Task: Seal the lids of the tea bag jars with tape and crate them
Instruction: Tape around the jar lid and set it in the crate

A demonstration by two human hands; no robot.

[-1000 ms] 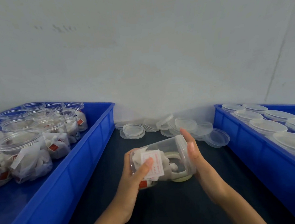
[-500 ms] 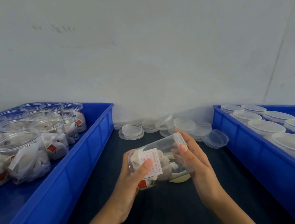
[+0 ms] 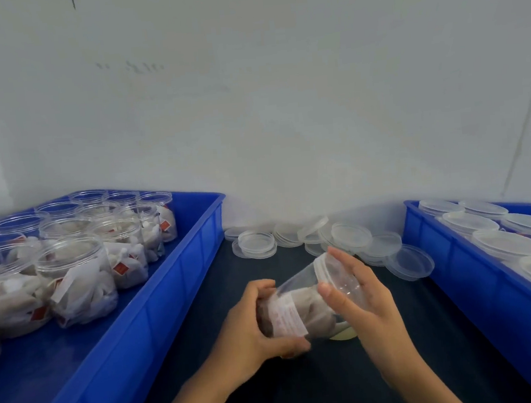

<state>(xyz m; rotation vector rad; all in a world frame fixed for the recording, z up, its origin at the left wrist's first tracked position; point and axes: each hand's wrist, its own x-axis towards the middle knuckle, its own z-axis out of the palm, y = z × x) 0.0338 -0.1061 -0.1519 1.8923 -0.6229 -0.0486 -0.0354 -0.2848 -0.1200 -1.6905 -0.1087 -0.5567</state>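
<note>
**Jar held tilted between both hands, lid end toward the right**

A clear jar [image 3: 311, 300] of tea bags is held above the dark table [image 3: 306, 390], its long axis slanting up and away from the base at the left hand [image 3: 256, 327] to the lidded mouth at the right hand [image 3: 359, 292]. The base end is gripped by the left hand, fingers curled round it. The lid end is cupped by the right hand, fingers nearly straight over the lid; the right hand is judged better placed for taping. A pale tape roll [image 3: 343, 334] appears to lie just under the jar, partly hidden. Loose lids [image 3: 256, 244] lie beyond the hands. The left crate [image 3: 158, 310], outside the left hand, holds unlidded jars; the right crate [image 3: 476, 282], outside the right hand, holds lidded ones.
</note>
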